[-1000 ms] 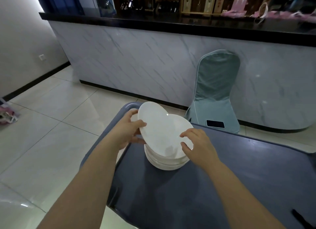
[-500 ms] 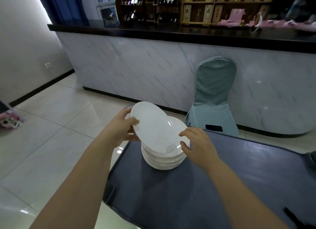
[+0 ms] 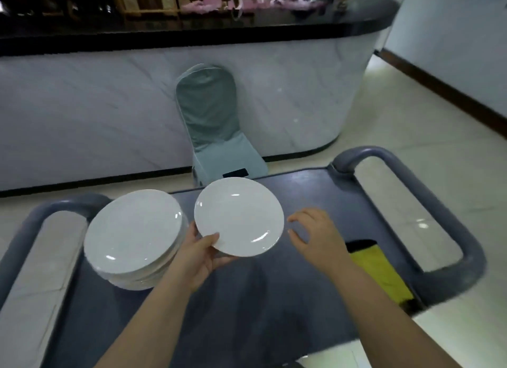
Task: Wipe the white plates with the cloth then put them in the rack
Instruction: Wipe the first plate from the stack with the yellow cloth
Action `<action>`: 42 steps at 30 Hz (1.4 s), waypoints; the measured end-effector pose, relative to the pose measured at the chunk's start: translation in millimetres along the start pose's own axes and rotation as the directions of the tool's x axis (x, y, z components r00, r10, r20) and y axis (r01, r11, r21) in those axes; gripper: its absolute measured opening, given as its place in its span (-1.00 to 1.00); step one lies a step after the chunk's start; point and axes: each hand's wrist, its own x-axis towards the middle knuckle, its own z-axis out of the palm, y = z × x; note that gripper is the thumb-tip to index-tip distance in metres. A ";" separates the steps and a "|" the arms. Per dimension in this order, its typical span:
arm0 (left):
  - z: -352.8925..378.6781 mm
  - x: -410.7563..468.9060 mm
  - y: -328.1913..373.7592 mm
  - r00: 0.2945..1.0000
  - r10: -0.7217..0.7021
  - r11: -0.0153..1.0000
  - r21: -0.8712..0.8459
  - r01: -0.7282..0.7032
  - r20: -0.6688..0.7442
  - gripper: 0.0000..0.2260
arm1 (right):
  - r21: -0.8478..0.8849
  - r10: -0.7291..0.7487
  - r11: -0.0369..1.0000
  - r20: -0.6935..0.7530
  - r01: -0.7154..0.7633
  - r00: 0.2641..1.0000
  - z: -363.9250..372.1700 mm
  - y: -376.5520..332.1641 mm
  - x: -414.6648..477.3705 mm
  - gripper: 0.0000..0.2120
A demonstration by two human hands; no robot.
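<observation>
While L hand (image 3: 201,258) has one plate (image 3: 238,216) up, stack (image 3: 133,236): white plates piled on cart top (image 3: 274,299), L end, close to L handle.
L hand: grips plate's near-L rim, thumb on top, fingers under.
Plate: face up, slightly tilted, above cart top, just R of stack.
R hand (image 3: 318,236): fingers loosely spread, holds nothing; just R of plate, not touching.
Yellow cloth (image 3: 378,271): at cart's R edge, beside R forearm.
</observation>
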 end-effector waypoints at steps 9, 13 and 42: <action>59.1 30.5 -89.8 0.968 -0.216 0.976 0.042 0.212 0.126 -0.53 | -0.217 0.399 0.904 0.112 -0.369 0.910 -21.5 95.3 -103.7 -0.76; 77.2 37.4 -111.2 0.940 -0.299 0.954 0.011 0.301 0.165 -0.56 | -0.440 0.562 0.793 0.258 -0.422 0.786 -15.2 131.2 -115.4 -0.42; 33.0 -1.8 -73.4 0.994 -0.099 0.991 -0.087 0.103 0.051 -0.39 | 0.715 0.267 0.669 0.024 -0.203 0.963 3.7 -39.1 3.0 -0.61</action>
